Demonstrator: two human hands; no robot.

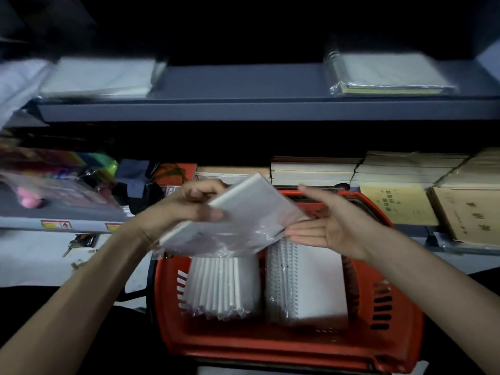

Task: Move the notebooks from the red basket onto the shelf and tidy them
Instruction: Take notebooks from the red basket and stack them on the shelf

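— Which one have you got?

— One plastic-wrapped notebook (243, 212), gripped in my left hand (189, 207), thumb on the cover and fingers curled round its edge. It hangs tilted above the red basket (270, 347), far corner raised.

— And your other hand?

— My right hand (332, 228) is wide, fingers straight, palm turned toward the notebook, fingertips just beside its lower right corner, where the loose wrap sticks out. It holds nothing. I judge it is there to take that side and steady the slippery wrap.

— What is in the basket?

— A row of wrapped notebooks (221, 285) standing on edge on the left, right under the one I hold, and spiral notebooks (311, 282) on the right, under my right hand.

— Where should it go?

— Up on the grey shelf (243, 85), I reckon. A left stack (100, 77) and a right stack (389, 74) lie there with bare shelf between them, and that gap looks the natural place.
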